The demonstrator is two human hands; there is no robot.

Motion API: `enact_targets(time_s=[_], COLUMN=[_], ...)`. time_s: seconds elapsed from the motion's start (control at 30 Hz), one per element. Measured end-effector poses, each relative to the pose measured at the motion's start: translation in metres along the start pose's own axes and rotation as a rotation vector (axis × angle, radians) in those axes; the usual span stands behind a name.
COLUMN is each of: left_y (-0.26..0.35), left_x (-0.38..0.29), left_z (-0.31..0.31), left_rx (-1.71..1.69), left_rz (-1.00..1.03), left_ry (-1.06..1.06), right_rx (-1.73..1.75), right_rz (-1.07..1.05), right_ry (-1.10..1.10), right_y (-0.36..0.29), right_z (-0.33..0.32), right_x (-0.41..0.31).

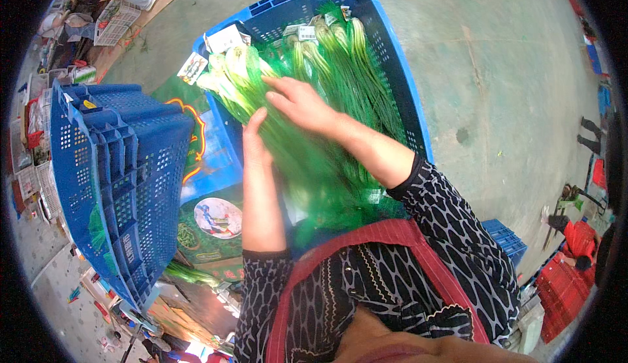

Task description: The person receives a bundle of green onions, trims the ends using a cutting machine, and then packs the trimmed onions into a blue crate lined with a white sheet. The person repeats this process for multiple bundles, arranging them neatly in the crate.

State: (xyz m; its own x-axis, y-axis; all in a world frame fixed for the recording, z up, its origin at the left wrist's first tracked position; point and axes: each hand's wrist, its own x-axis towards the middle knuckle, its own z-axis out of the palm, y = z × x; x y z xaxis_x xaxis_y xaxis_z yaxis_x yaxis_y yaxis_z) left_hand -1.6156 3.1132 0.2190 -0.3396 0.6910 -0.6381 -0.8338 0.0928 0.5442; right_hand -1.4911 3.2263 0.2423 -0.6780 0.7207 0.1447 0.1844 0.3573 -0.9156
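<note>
Netted bunches of green onions [343, 63] lie in a large blue plastic crate [400, 63], white root ends toward its far side. Nearer the crate's left side is another bunch of green onions in green mesh [228, 80], tagged with paper labels. My left hand [256, 137] is against this bunch's left side, thumb up and fingers hidden beneath or behind it. Over its top reaches my right hand [299, 103], fingers spread near the white stalks; whether it presses on them is unclear. The leafy ends toward my body are blurred.
A second blue perforated crate [132, 166] stands tilted at the left, beside a printed green sheet [206, 250]. Loose green onions [191, 273] lie below it. Another blue crate [505, 240] is at the lower right. People are at the upper left and far right, near white crates and red cloth.
</note>
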Motion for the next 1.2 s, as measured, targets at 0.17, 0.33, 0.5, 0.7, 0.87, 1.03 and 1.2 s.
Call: enact_targets(time_s=[0.17,0.33,0.5,0.7,0.87,1.03,1.2], left_y=[0.001,0.008,0.01,0.011,0.012,0.004,-0.002], left_x=[-0.002,-0.007,-0.007,-0.005,-0.005,0.003,0.017], left_z=[0.009,0.011,0.006,0.006,0.013,0.015,0.017], left_rx=[0.056,-0.054,-0.058,-0.034,0.104,0.366,0.476], left_rz=[0.176,0.173,0.167,0.178,0.2,0.266,0.188], left_ry=[-0.09,-0.042,-0.129,-0.182,-0.208,-0.124,-0.077], right_rx=[0.399,-0.664,-0.519,0.194,-0.012,-0.169,-0.237], right_rz=[0.185,0.354,0.166,0.502,0.148,0.104,0.205], right_ry=[0.244,0.303,0.442,0.7,0.718,0.622,0.439], right_y=[0.02,0.076,0.125,0.118,0.095,0.103,0.1], right_z=[-0.026,-0.041,-0.059,-0.075,-0.063,-0.047,-0.047], right_x=[0.01,-0.012,-0.028,-0.042,-0.031,-0.008,-0.042])
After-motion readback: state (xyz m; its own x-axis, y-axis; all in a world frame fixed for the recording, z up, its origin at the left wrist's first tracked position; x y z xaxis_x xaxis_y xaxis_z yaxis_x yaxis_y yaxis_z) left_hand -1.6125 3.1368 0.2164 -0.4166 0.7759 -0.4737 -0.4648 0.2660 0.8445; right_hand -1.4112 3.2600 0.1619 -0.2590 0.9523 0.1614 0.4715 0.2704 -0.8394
